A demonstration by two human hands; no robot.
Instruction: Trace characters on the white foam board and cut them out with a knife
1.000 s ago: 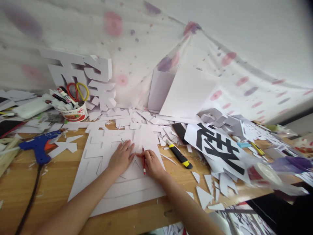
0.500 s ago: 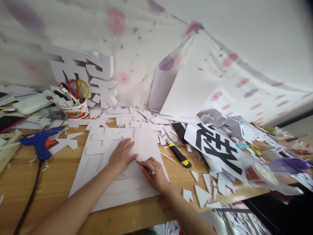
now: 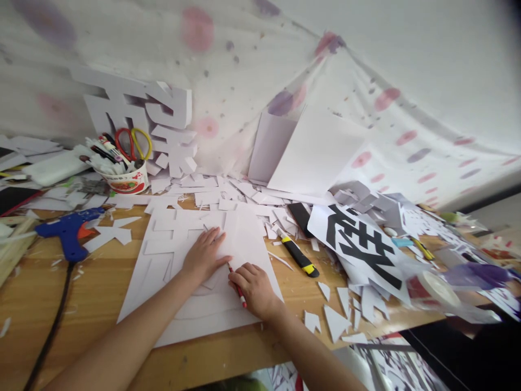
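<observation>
At the far left of the counter [image 3: 93,304], wooden strips [image 3: 16,252] lie beside a blue glue gun [image 3: 69,233], which rests on its side with its dark cord [image 3: 55,331] running down toward the near edge. Just right of the glue gun are angular white cutouts [image 3: 109,234]. Behind them stands a printed cup [image 3: 129,182] crowded with pens, with red-and-yellow scissors [image 3: 133,142] sticking up out of it. A thick white character [image 3: 118,103] stands upright behind the cup, against the patterned curtain [image 3: 228,32].

The sheet [image 3: 191,321] lies flat on the counter in front of the person, with white cut shapes [image 3: 165,243] on its left part. The left hand [image 3: 203,256] is laid palm down over these shapes and the sheet, fingers extended and holding nothing. Close to its thumb tip is the point of a red pen [image 3: 241,295]. The right hand [image 3: 253,287] grips the pen between thumb and fingers, low over the right part of the sheet.

Farther back, two white boards [image 3: 315,155] lean up against the curtain. Right of the sheet, a black-and-yellow knife [image 3: 300,256] lies diagonally near a black block [image 3: 300,218]. Next comes a printed page [image 3: 321,220] with a bold black character, small scraps [image 3: 336,323] in front of it. A tape roll [image 3: 439,288] sits beside the page, and purple plastic [image 3: 480,275] lies farther right.
</observation>
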